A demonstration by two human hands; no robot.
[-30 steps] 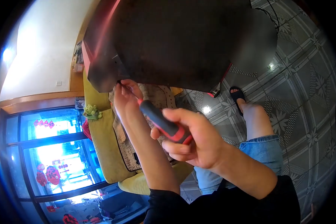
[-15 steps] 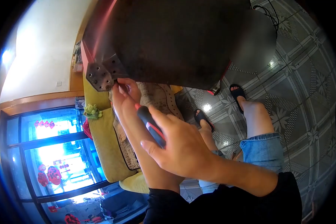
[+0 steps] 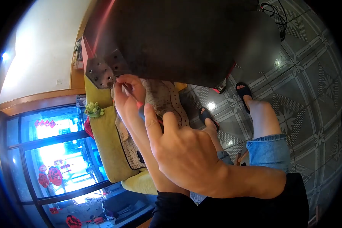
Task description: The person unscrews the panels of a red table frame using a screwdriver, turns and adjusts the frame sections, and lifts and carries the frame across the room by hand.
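My right hand (image 3: 190, 155) is closed around a screwdriver (image 3: 140, 106) with a red and black handle; the fingers cover most of that handle. Its thin shaft points up and left, along my left hand (image 3: 131, 89). There the thumb and fingers pinch together near the screwdriver's tip, and whatever they hold is too small to make out. Those fingertips sit at the lower edge of a metal corner plate (image 3: 100, 72) with several holes. The plate is at the left corner of a large dark panel (image 3: 178, 41) with reddish edges.
Behind my arms stands a yellow-green sofa (image 3: 104, 148) with a patterned cover (image 3: 161, 100) and a green plush toy (image 3: 94, 109). Windowed doors (image 3: 60, 152) are at the left. Black cable (image 3: 281, 19) lies on the grey tiled floor (image 3: 307, 125); two sandalled feet rest below the panel.
My right hand has turned over on the screwdriver, so its back now faces me and hides more of the handle. The left hand stays at the corner plate.
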